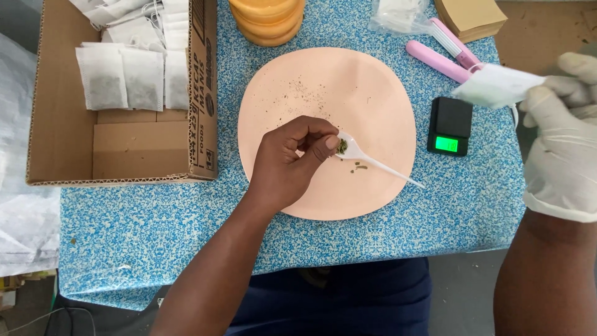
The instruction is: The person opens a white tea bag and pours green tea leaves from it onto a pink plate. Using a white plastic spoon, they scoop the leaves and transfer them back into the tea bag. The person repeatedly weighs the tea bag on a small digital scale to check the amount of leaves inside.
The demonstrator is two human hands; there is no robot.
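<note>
White plastic spoon (373,163) under left hand's (292,163) fingertips.

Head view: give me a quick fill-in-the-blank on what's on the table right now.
1. The left hand pinches herb at the bowl of a white plastic ____ on the pink plate.
2. The gloved right hand holds a white ____.
3. The small black scale shows a ____ lit display.
4. Filled sachets lie in the cardboard ____.

Missing: spoon; sachet; green; box
</note>
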